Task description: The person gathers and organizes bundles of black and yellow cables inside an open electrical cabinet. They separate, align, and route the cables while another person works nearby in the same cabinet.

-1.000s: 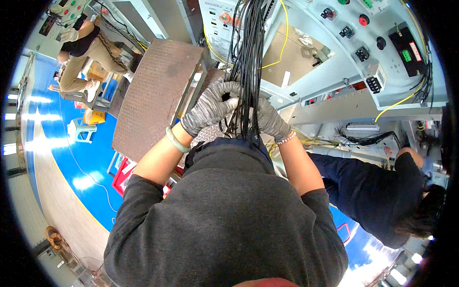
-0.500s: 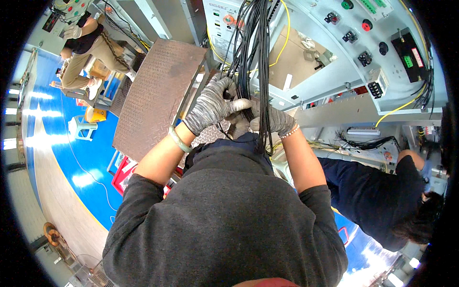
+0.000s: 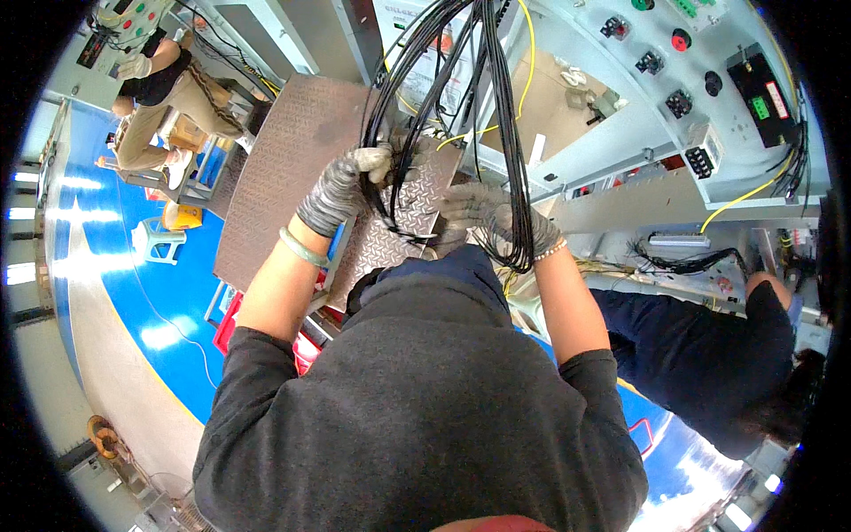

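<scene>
Black wires [image 3: 437,69] hang down from the cabinet in front of me, split into two bunches. My left hand [image 3: 347,184], in a grey knit glove, is closed around the left bunch, whose loose ends curl out below the fingers. The right bunch [image 3: 514,168] drops across my right hand [image 3: 483,211], which wears a matching glove. Its fingers stretch out toward the left, apart from the bunch held on the other side; the wires partly cover the palm and wrist. A yellow wire [image 3: 530,66] loops behind the right bunch.
A brown tread-plate step [image 3: 284,168] stands at left. Cabinet panels with an opening [image 3: 554,111] and switches [image 3: 651,62] rise ahead and right. One co-worker [image 3: 700,368] leans in close on my right; another person [image 3: 182,97] sits far left near a small stool [image 3: 158,241].
The single wire bundle has been parted into two. My left hand has moved left and down with one bunch; my right hand's fingers have straightened while the other bunch hangs across it.
</scene>
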`<action>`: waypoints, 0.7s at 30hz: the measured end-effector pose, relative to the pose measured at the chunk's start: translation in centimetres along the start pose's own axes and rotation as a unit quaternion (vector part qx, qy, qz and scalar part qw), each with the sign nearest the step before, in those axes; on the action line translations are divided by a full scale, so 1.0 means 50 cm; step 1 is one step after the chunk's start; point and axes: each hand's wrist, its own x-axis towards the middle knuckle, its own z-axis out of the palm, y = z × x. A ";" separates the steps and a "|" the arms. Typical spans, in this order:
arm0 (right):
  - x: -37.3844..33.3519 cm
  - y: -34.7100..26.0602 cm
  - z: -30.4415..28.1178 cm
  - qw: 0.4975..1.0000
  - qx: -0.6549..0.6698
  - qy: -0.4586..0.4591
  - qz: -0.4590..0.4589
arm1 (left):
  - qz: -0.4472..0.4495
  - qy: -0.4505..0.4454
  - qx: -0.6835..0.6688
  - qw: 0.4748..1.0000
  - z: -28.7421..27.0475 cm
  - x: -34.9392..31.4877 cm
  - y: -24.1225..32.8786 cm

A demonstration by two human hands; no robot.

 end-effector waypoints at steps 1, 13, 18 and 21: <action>-0.010 0.007 -0.015 0.999 0.039 -0.016 0.017 | -0.023 -0.024 -0.019 0.999 -0.011 0.001 0.011; 0.008 -0.036 0.006 0.959 0.233 0.157 -0.028 | -0.035 -0.035 0.075 0.996 0.052 0.009 0.006; 0.079 -0.125 0.065 0.946 -0.195 0.230 -0.115 | -0.084 0.008 0.246 0.966 0.084 0.011 0.009; 0.134 -0.117 0.024 0.966 -0.168 0.187 -0.059 | -0.027 -0.004 0.263 0.965 0.148 0.021 0.010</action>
